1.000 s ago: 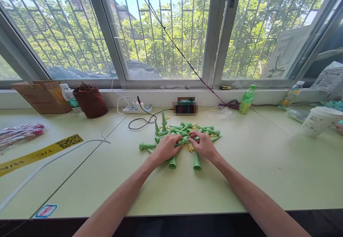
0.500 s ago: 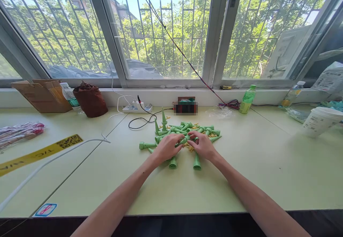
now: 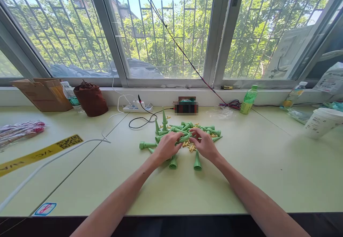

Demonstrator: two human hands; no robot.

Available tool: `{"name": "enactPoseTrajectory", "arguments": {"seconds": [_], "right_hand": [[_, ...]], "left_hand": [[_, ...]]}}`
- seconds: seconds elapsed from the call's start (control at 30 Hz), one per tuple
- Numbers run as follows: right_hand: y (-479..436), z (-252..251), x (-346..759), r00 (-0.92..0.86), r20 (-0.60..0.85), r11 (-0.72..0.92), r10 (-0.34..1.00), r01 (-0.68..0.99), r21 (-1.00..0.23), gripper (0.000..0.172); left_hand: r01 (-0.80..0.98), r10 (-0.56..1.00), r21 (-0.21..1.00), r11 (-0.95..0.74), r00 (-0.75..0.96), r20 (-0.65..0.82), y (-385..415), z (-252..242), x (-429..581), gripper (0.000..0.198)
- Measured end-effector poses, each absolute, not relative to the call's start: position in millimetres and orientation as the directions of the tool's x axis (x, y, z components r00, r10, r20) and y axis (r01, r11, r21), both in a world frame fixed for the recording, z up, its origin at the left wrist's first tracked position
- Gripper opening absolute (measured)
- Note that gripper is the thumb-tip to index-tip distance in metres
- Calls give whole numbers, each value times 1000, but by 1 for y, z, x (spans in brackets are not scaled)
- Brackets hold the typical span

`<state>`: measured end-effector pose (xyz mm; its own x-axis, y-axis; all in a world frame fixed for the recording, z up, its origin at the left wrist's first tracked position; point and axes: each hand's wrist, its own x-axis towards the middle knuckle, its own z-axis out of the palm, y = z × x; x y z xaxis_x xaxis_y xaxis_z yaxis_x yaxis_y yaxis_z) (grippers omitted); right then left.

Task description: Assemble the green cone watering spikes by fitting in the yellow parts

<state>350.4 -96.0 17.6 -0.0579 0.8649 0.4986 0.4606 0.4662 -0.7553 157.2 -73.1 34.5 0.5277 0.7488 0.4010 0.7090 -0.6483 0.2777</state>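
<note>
A green plastic plant-watering spike (image 3: 184,138) lies across the fingers of my left hand (image 3: 168,146), which is closed around it. At its right end, the thumb and fingertips of my right hand (image 3: 205,144) are curled close around the spike; their exact contact is partly hidden. Under and behind both hands spreads a pile of similar green spikes (image 3: 187,125). Small yellow plastic pieces (image 3: 192,147) lie among them. Nearer to me, a green cone (image 3: 197,162) and another green cone (image 3: 173,163) rest with their round ends facing me.
Behind the pile are a small dark box (image 3: 186,107), a power strip (image 3: 138,108) and a green-labelled bottle (image 3: 248,99). A brown pouch (image 3: 91,99) and a cardboard box (image 3: 44,95) stand at left. A white cup (image 3: 323,123) is at right. A white cable (image 3: 53,158) crosses the left side.
My right hand's fingers have shifted slightly around the spike's end, uncovering more yellow pieces below. My left hand stays nearly still, still holding the spike.
</note>
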Motion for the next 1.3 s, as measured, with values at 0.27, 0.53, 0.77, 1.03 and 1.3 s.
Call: {"name": "enactPoseTrajectory", "arguments": {"seconds": [0.27, 0.53, 0.77, 1.03, 1.3], "right_hand": [[-99, 24, 350, 8, 532, 480, 847, 419, -771, 25], [-99, 21, 348, -17, 503, 490, 864, 253, -834, 31], [-96, 19, 349, -61, 374, 378, 925, 87, -921, 35], [-93, 12, 349, -129, 376, 394, 918, 183, -900, 28], [-100, 18, 348, -198, 365, 409, 910, 277, -870, 35]], "left_hand": [[642, 730, 372, -670, 482, 484, -73, 37, 158, 19], [447, 645, 472, -760, 423, 636, -78, 40, 161, 19], [321, 686, 607, -727, 370, 626, -79, 41, 163, 20], [269, 755, 710, -650, 329, 567, -76, 38, 165, 20], [75, 884, 893, -445, 196, 424, -74, 38, 168, 35]]}}
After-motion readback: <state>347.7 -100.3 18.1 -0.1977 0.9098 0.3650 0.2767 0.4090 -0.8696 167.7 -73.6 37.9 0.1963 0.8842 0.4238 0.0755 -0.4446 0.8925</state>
